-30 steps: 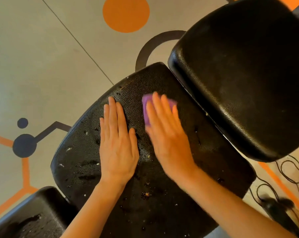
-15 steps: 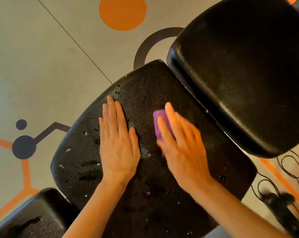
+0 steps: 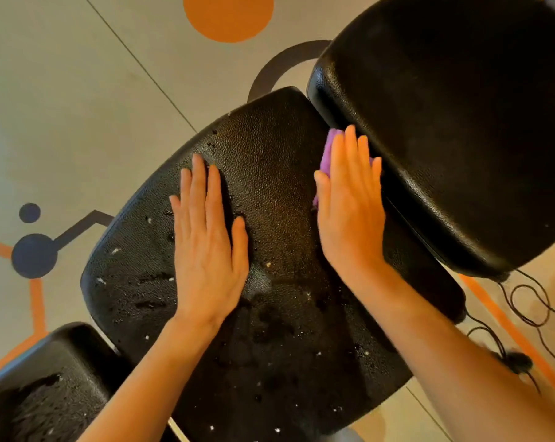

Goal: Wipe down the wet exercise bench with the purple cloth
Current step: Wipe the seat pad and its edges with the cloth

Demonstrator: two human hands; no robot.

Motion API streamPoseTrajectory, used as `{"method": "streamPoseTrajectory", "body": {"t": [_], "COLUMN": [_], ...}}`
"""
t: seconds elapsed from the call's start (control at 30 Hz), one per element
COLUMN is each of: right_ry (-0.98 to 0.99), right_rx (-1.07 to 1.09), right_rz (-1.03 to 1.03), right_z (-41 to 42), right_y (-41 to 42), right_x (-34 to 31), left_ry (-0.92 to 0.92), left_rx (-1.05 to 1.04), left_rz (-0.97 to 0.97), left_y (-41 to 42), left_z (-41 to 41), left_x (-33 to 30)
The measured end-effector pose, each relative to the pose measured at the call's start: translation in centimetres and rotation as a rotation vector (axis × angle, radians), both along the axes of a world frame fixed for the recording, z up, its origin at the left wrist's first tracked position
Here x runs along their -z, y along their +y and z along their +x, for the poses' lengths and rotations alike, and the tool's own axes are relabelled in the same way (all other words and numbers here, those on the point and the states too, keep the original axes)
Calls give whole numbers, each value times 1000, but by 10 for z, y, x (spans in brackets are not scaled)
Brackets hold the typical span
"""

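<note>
Purple cloth (image 3: pixel 328 151) is pressed flat, lengthwise near-to-far, under the outstretched right hand (image 3: pixel 349 205); the left hand (image 3: pixel 206 247) is laid open, empty, on the bench (image 3: pixel 269 173)

purple cloth (image 3: pixel 328 154): mostly hidden under the flat right hand (image 3: pixel 349 205)
black padded backrest (image 3: pixel 461 122): cut off at top and right edges
small black floor device (image 3: pixel 515 362): blurred, unidentifiable

Right hand (image 3: pixel 349 215) presses purple cloth (image 3: pixel 328 151) on bench (image 3: pixel 269 161).
</note>
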State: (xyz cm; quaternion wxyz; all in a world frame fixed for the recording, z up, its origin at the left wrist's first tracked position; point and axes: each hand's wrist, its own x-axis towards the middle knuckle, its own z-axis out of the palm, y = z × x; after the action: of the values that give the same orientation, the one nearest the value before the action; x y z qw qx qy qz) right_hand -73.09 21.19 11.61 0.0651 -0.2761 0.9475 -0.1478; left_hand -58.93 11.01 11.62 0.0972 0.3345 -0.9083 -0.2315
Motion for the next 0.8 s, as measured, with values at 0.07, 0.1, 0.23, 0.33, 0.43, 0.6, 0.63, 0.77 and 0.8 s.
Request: {"method": "streamPoseTrajectory", "body": {"t": [0.07, 0.1, 0.23, 0.33, 0.43, 0.6, 0.63, 0.77, 0.8], "right_ry": [-2, -14, -26, 21, 35, 23, 21, -40, -20], "right_rx": [23, -51, -330, -49, 93, -337, -289, 74, 87], "right_rz": [7, 46, 81, 32, 33, 50, 66, 60, 42], "right_z": [30, 56, 76, 21, 49, 99, 74, 25, 45], "right_y": [9, 22, 62, 32, 28, 79, 73, 45, 49], "right_x": [-1, -4, -7, -1, 2, -4, -3, -2, -1], "left_ry": [4, -1, -51, -52, -38, -37, -35, -30, -29], "left_rx": [1, 5, -7, -30, -17, -12, -7, -10, -10], "left_rz": [22, 38, 28, -23, -49, -82, -82, -92, -95], "left_y": [10, 18, 40, 42, 44, 45, 44, 45, 46], "left_z": [12, 19, 36, 34, 35, 36, 37, 37, 37], "left_x": [-1, -1, 6, 9, 11, 11, 11, 12, 12]}}
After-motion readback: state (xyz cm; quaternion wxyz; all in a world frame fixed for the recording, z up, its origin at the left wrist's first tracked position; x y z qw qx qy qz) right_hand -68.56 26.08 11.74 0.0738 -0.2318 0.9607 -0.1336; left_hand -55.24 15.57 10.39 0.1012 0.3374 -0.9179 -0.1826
